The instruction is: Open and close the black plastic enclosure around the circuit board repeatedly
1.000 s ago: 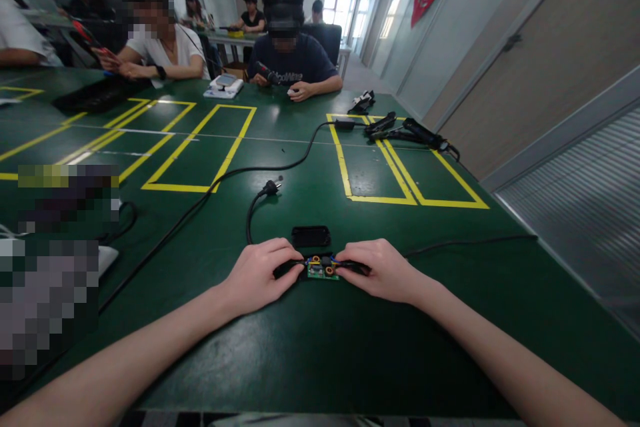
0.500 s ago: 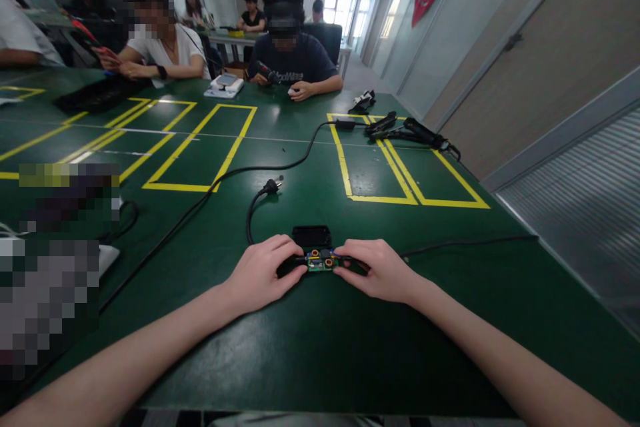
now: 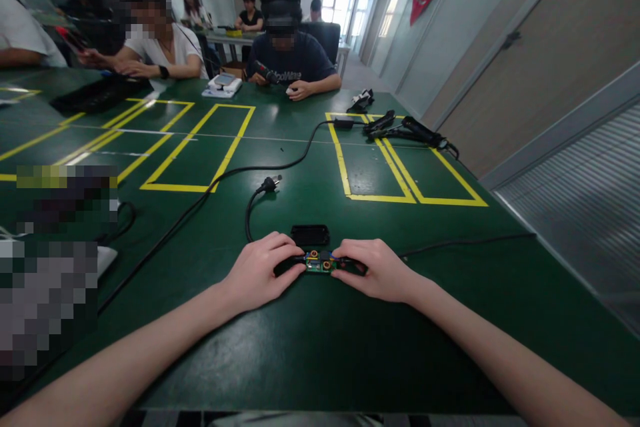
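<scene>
A small green circuit board (image 3: 320,261) with copper-coloured ring coils lies between my hands on the green table. My left hand (image 3: 265,268) grips its left end, thumb and fingers closed at the edge by a black cable. At the right end, my right hand (image 3: 374,270) pinches the board in the same way, beside dark cable parts. Just beyond the board rests an open black plastic housing piece (image 3: 310,235). A black plug (image 3: 271,184) on a short curved cable (image 3: 248,217) lies farther off, the cable running down behind my left hand.
A long black cable (image 3: 240,169) crosses the green table (image 3: 325,347), which has yellow tape rectangles. Black clamp-like tools (image 3: 410,131) lie at the far right. Another cable (image 3: 465,241) runs right. People sit across the table, near a white device (image 3: 223,85).
The view has shifted very slightly. Both hands keep their grip on the board with hardly any movement. Across the table, the hands of the person in white have lowered.
</scene>
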Available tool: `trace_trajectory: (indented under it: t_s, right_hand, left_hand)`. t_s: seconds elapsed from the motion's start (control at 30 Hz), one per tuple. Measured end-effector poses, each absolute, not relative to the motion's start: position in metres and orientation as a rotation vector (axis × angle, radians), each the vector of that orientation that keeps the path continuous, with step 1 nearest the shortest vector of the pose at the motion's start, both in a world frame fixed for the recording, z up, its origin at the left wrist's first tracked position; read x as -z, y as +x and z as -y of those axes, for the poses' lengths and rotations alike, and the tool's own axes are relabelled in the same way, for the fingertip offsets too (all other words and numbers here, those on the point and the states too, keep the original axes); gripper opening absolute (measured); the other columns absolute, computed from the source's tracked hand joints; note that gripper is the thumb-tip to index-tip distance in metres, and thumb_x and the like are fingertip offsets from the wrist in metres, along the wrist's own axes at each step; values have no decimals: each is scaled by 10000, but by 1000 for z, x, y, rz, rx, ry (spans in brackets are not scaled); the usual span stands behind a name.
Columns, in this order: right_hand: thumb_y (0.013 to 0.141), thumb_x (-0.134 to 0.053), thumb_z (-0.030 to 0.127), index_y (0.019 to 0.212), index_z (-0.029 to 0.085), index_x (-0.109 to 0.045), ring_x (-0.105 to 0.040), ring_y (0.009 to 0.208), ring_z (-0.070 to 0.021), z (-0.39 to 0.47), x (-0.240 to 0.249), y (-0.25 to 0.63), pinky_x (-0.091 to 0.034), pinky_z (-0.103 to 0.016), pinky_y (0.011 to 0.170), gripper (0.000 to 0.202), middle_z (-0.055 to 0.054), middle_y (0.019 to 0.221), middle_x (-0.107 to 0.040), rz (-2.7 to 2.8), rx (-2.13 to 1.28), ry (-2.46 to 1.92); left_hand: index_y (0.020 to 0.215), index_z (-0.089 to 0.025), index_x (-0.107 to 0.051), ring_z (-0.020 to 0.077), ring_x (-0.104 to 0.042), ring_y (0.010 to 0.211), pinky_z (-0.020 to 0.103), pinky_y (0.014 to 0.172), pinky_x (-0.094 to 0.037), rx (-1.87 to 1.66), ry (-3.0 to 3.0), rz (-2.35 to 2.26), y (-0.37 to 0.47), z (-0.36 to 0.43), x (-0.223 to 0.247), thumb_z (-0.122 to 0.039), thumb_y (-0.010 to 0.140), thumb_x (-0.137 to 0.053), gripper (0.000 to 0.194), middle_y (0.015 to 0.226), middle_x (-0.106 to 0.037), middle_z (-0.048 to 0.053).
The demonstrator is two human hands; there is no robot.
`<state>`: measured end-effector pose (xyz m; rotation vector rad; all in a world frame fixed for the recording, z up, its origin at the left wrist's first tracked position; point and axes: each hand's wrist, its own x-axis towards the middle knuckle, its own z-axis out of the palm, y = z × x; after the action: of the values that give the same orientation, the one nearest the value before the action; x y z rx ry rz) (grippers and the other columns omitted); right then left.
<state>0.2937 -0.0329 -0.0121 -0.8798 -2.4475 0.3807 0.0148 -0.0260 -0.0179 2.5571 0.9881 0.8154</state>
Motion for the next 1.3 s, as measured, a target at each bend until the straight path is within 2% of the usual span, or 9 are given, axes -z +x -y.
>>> trace_trajectory:
  t_s: [0.07,0.13,0.27,0.47,0.57,0.77,0.93,1.17,1.3]
  right_hand:
    - [977,-680,270,1018,192,-674,-700,745,-169,32,12,294,-502,-253,652,88,-51,882,-730,2436,-399,-898]
    - [981,-675,275,1028,194,-676,-701,768,-172,31,12,294,-509,-256,666,94,-58,910,-730,2429,-413,-904]
    - [996,-644,259,1034,192,-683,-701,792,-174,29,14,296,-524,-263,682,86,-61,930,-725,2401,-457,-917]
    - [1002,-637,243,1023,189,-701,-714,817,-175,28,14,296,-549,-269,699,87,-70,952,-734,2403,-438,-871]
    - [1022,-626,257,1012,190,-728,-720,834,-173,29,12,295,-555,-265,698,123,-80,980,-735,2440,-377,-852]
    - [998,-661,265,1062,188,-708,-723,875,-188,27,14,296,-573,-288,752,110,-82,1003,-745,2410,-491,-907]
    - [982,-702,310,946,177,-728,-667,722,-151,22,15,300,-530,-256,619,140,-67,906,-727,2250,-728,-919]
    - [999,-697,315,807,178,-730,-687,785,-160,21,12,299,-552,-284,701,239,-63,910,-708,2241,-814,-797]
    - [1004,-688,300,824,174,-714,-685,780,-154,22,11,298,-533,-268,687,221,-60,916,-700,2264,-803,-828]
  left_hand:
    - [1076,-192,-727,222,-698,922,326,762,-587,-801,2565,-989,15,26,18,-378,927,-757,240,1030,-749,67]
    - [1082,-192,-721,232,-692,937,338,769,-591,-791,2583,-1007,14,25,19,-370,900,-790,263,1051,-750,69]
    - [1115,-191,-714,232,-686,966,352,812,-594,-768,2617,-981,14,24,20,-270,927,-755,209,1106,-757,70]
    - [1088,-172,-736,231,-701,974,354,809,-598,-796,2605,-905,12,22,17,-263,989,-663,153,1126,-758,88]
    - [1082,-182,-764,217,-720,991,351,844,-595,-850,2591,-847,12,20,17,-232,1045,-571,203,1157,-774,85]
    - [1041,-192,-788,206,-740,928,349,857,-597,-916,2449,-854,11,18,21,-234,1007,-654,144,1067,-812,62]
    - [972,-197,-770,204,-733,936,333,841,-599,-856,2399,-895,11,19,18,-212,979,-659,112,1043,-801,63]
    - [1012,-188,-730,204,-713,939,322,818,-593,-779,2521,-789,12,19,13,-183,1007,-564,166,1052,-776,75]
    - [1029,-183,-716,202,-727,921,316,810,-596,-808,2479,-792,12,20,14,-180,999,-564,155,1036,-781,78]
